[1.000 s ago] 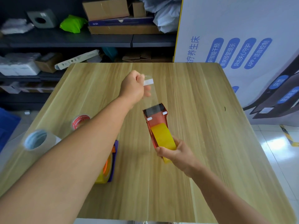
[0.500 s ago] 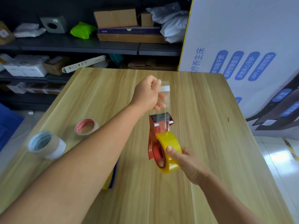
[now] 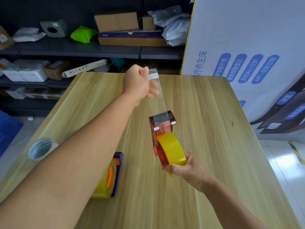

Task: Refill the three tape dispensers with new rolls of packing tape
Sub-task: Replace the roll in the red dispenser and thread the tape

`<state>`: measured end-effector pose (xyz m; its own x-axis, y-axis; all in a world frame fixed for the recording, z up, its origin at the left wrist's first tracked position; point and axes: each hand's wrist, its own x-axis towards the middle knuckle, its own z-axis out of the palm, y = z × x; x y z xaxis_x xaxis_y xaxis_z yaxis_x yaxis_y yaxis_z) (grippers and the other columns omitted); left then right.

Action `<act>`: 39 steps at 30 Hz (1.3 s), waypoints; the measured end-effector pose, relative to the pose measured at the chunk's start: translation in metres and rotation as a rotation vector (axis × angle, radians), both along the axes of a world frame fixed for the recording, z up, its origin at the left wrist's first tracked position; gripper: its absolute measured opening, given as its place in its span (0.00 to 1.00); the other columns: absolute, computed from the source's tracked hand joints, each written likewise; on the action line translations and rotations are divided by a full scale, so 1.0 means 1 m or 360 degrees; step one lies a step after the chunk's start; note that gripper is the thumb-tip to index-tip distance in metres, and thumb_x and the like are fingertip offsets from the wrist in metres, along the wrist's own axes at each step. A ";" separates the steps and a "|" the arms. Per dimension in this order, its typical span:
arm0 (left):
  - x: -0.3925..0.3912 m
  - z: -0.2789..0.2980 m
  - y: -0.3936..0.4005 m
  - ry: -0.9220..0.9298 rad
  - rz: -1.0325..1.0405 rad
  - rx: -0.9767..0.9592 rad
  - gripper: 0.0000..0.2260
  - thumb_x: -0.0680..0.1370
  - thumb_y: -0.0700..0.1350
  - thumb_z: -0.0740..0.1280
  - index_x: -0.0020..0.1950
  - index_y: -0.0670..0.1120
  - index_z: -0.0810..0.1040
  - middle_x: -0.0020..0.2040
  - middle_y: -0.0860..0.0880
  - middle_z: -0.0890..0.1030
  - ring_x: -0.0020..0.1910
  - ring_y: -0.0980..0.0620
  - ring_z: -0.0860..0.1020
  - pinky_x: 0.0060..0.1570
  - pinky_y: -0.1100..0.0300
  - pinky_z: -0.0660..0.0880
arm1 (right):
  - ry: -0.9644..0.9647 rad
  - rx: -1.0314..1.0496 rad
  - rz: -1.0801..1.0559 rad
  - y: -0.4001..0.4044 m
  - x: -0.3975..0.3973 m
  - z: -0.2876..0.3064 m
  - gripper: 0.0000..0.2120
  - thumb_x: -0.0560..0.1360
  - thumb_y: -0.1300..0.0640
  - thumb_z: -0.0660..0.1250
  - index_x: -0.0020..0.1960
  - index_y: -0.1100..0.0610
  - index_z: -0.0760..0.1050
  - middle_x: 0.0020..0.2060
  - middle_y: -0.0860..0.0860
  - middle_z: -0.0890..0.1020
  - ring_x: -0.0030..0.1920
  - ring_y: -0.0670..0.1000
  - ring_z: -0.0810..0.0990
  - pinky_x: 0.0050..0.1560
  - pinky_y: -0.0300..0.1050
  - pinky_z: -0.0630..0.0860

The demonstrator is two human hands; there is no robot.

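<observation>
Fingers [image 3: 143, 71] of the left hand [image 3: 137, 83] pinch the far end of a clear tape strip [image 3: 158, 95], just by its white tab [image 3: 153, 76], while the lower fingers hang looser below the pinch. From there the strip runs down and right to the toothed blade at the far end of a red dispenser [image 3: 160, 128], which is held up off the table with that end pointing away. A yellow roll [image 3: 171, 148] sits on the dispenser's hub. At its near end the right hand [image 3: 188, 171] grips dispenser and roll together, thumb and fingers curled round the lower rim. Both bare forearms reach in from the near edge, the left one crossing much of the left half of the view. Under that forearm, on the wooden table [image 3: 206, 162], lies a second dispenser [image 3: 118, 172] with a blue frame and its own yellow roll around an orange core, partly hidden by the arm. Farther left, near the table's left edge, a clear roll [image 3: 41, 148] stands tilted on its side, well apart from the hands. Beyond the far edge are dark shelves [image 3: 79, 50] with cardboard boxes [image 3: 116, 21], a green bag [image 3: 83, 33] and white packages. At the right stands a large white box [image 3: 247, 38] printed with blue labels.
</observation>
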<state>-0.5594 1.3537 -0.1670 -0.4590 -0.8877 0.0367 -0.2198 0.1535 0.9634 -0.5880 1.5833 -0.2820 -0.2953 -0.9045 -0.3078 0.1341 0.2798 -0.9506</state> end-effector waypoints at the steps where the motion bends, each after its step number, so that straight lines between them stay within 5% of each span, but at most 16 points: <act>1: 0.001 -0.005 -0.004 -0.0019 0.0046 0.0098 0.09 0.83 0.49 0.54 0.52 0.45 0.70 0.37 0.46 0.83 0.26 0.50 0.82 0.22 0.61 0.76 | -0.0003 -0.0004 -0.0003 0.002 0.000 0.000 0.32 0.58 0.52 0.76 0.53 0.72 0.72 0.41 0.61 0.76 0.42 0.57 0.75 0.44 0.52 0.71; 8: 0.025 -0.054 -0.023 -0.0139 0.0176 0.0558 0.07 0.80 0.46 0.62 0.49 0.44 0.75 0.35 0.46 0.79 0.29 0.53 0.77 0.24 0.62 0.76 | -0.0061 -0.0058 0.0049 0.011 0.003 0.001 0.27 0.60 0.54 0.76 0.49 0.71 0.72 0.38 0.58 0.76 0.40 0.54 0.75 0.39 0.43 0.72; 12: 0.040 -0.084 -0.011 -0.0192 0.0152 0.0766 0.07 0.79 0.43 0.64 0.42 0.43 0.74 0.34 0.47 0.74 0.29 0.54 0.72 0.24 0.64 0.74 | -0.0090 -0.0095 0.0023 0.011 0.008 0.004 0.29 0.59 0.53 0.76 0.48 0.73 0.71 0.38 0.60 0.75 0.40 0.55 0.74 0.40 0.47 0.71; 15: 0.050 -0.107 0.009 -0.0082 -0.0010 0.1005 0.02 0.78 0.38 0.65 0.48 0.39 0.74 0.43 0.40 0.76 0.39 0.48 0.73 0.37 0.58 0.75 | -0.0108 -0.0122 -0.0026 0.008 0.010 0.007 0.31 0.58 0.52 0.76 0.48 0.74 0.71 0.38 0.61 0.75 0.40 0.57 0.73 0.42 0.52 0.68; 19: 0.058 -0.126 0.033 0.0089 -0.0213 0.1190 0.10 0.78 0.36 0.64 0.58 0.38 0.74 0.46 0.39 0.75 0.42 0.46 0.72 0.41 0.57 0.74 | -0.0101 -0.0146 -0.0059 0.007 0.013 0.011 0.29 0.58 0.52 0.76 0.47 0.73 0.72 0.37 0.61 0.75 0.40 0.57 0.72 0.42 0.53 0.67; 22: 0.062 -0.134 0.049 0.0107 -0.0289 0.1233 0.03 0.78 0.37 0.64 0.46 0.40 0.78 0.34 0.46 0.81 0.30 0.53 0.78 0.34 0.61 0.78 | -0.0097 -0.0162 -0.0094 0.008 0.018 0.013 0.27 0.58 0.51 0.76 0.46 0.70 0.73 0.37 0.61 0.75 0.40 0.57 0.73 0.42 0.53 0.69; 27: 0.074 -0.151 0.076 0.0113 -0.0346 0.1298 0.14 0.78 0.36 0.63 0.33 0.43 0.80 0.28 0.48 0.80 0.30 0.52 0.77 0.34 0.61 0.78 | -0.0078 -0.0149 -0.0173 0.009 0.030 0.017 0.21 0.58 0.51 0.75 0.43 0.65 0.78 0.36 0.60 0.78 0.39 0.56 0.75 0.42 0.53 0.71; 31: 0.086 -0.162 0.090 0.0156 -0.0369 0.1298 0.07 0.77 0.39 0.65 0.42 0.39 0.80 0.36 0.44 0.84 0.36 0.49 0.82 0.39 0.59 0.81 | -0.0051 -0.0110 -0.0197 0.011 0.041 0.018 0.15 0.59 0.51 0.73 0.40 0.61 0.80 0.35 0.58 0.80 0.38 0.55 0.78 0.43 0.52 0.74; 39: 0.121 -0.177 0.119 0.0019 -0.0405 0.1344 0.26 0.80 0.60 0.54 0.53 0.42 0.82 0.48 0.46 0.86 0.46 0.53 0.84 0.38 0.66 0.78 | -0.0089 0.0045 -0.0285 0.009 0.069 0.004 0.08 0.64 0.52 0.71 0.39 0.55 0.82 0.35 0.54 0.83 0.38 0.53 0.81 0.42 0.50 0.78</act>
